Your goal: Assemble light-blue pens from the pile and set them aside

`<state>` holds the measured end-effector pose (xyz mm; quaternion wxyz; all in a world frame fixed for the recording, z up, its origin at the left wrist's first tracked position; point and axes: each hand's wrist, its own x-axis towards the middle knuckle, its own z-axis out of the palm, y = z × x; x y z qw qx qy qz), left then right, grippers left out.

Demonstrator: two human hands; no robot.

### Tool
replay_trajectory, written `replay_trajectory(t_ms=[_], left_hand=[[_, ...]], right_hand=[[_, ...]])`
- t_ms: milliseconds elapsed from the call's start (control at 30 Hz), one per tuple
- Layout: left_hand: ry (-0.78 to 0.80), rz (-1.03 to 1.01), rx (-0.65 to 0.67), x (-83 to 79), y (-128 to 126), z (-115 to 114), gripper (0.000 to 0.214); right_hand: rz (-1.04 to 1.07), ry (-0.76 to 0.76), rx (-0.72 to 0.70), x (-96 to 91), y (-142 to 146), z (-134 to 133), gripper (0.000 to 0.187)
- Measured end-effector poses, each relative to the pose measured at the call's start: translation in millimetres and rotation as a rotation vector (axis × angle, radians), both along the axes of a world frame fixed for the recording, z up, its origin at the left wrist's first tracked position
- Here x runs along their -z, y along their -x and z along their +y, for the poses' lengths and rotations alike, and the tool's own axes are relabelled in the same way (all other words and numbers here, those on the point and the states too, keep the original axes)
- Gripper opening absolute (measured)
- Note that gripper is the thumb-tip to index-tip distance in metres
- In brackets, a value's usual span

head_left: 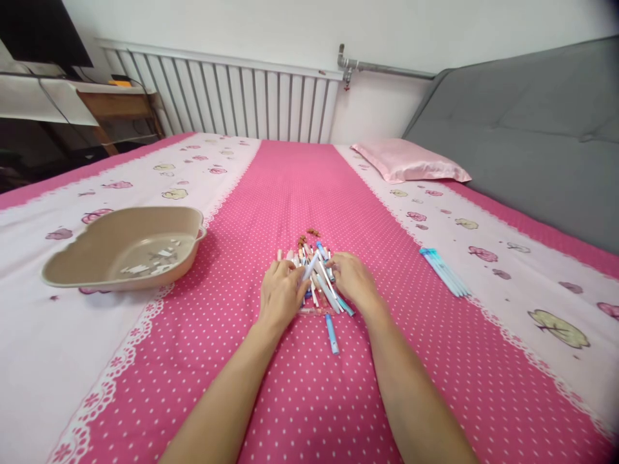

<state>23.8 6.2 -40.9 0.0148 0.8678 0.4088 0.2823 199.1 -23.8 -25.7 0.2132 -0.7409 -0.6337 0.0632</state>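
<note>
A loose pile of pens in white, pink and blue lies on the pink dotted bedspread. My left hand is over the pile's left side, its thumb and fingers closed on a pale lilac pen that tilts upward. At the right side of the pile, my right hand has its fingers curled in among the pens; what they grip, if anything, is hidden. One blue pen lies apart, nearer to me. Small brown objects sit just beyond the pile, too small to identify.
On the left stands a beige plastic basin with several small white and grey pieces in it. A row of light blue pens lies to the right. Farther back are a pink pillow, a grey headboard and a white radiator.
</note>
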Motion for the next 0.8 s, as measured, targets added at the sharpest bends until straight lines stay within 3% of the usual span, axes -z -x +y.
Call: replay_trajectory(t_ms=[300, 467, 633, 800], left_hand=[[0.186, -0.129, -0.157, -2.4, -2.0, -4.9, 0.010], [0.276, -0.232, -0.188, -6.1, 4.5, -6.3, 0.010], [0.583, -0.638, -0.191, -6.7, 15.7, -6.5, 0.013], [0.810, -0.954, -0.171, -5.3, 23.3, -1.1, 0.018]], right_hand=[[-0.008, 0.044, -0.122, -5.6, -5.3, -4.3, 0.021], [0.006, 0.105, -0.173, -8.0, -8.9, -7.7, 0.028], [-0.008, 0.132, -0.142, -7.0, -4.7, -8.7, 0.038], [0.011, 0.109, -0.146, -7.2, -1.4, -7.0, 0.032]])
